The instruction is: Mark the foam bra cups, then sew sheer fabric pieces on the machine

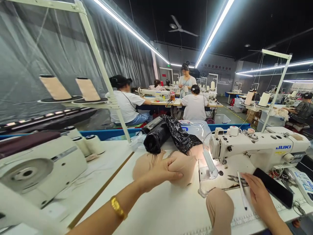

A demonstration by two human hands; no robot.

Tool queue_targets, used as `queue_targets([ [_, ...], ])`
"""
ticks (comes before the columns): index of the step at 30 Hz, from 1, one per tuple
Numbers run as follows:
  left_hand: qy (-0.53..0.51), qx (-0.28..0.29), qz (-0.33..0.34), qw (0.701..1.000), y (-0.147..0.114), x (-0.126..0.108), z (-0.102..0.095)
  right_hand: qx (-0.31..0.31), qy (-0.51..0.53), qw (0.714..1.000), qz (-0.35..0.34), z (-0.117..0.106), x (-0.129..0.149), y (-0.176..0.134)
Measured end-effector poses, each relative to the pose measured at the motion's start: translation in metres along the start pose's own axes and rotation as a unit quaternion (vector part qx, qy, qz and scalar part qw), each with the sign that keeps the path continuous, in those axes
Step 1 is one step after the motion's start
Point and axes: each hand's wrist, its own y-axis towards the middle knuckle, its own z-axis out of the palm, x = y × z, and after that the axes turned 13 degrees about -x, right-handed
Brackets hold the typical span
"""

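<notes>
My left hand (162,171), with a gold bracelet at the wrist, grips a beige bra cup (184,166); the thumb lies along its near side and the fingers bend over its top. Another beige cup (144,164) lies just to the left, partly behind that hand. On the right, my right hand (260,195) rests with fingers stretched out, their tips at the handle end of small scissors (236,179). A white pen (241,189) lies beside those fingers. A beige padded piece (220,207) lies at the table's near edge, between both hands.
A white sewing machine (256,147) with a lit lamp stands right. A black phone (274,187) lies by my right hand. Black plastic bags (168,133) sit behind the cups. Another machine (39,166) and thread cones (93,143) are left. Several people work beyond.
</notes>
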Motion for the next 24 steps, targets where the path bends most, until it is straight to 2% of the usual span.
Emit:
queue_targets([
  [2,-0.021,0.023,-0.032,0.999,-0.016,0.005,0.003,-0.044,-0.007,0.999,-0.006,-0.013,0.020,0.008],
  [4,-0.034,0.056,-0.052,0.996,-0.028,0.006,0.007,-0.043,0.025,0.999,0.002,-0.025,0.057,0.020],
  [7,-0.021,0.105,-0.050,0.993,-0.036,-0.001,0.014,0.047,0.142,0.989,-0.012,-0.029,0.130,0.045],
  [9,0.007,0.122,-0.035,0.992,-0.035,-0.009,0.020,0.113,0.197,0.974,-0.011,-0.020,0.171,0.060],
  [11,0.034,0.118,-0.018,0.992,-0.032,-0.012,0.026,0.153,0.237,0.959,0.029,-0.003,0.195,0.071],
  [13,0.042,0.094,-0.005,0.995,-0.029,-0.009,0.031,0.185,0.260,0.939,0.126,0.012,0.200,0.076],
  [16,0.013,0.047,0.000,0.999,-0.029,0.006,0.038,0.193,0.267,0.914,0.236,0.024,0.187,0.073],
  [20,-0.052,0.018,-0.013,0.998,-0.033,0.026,0.045,0.175,0.253,0.911,0.274,0.023,0.174,0.064],
  [24,-0.082,-0.017,-0.032,0.996,-0.033,0.033,0.048,0.139,0.209,0.930,0.268,0.010,0.173,0.058],
])
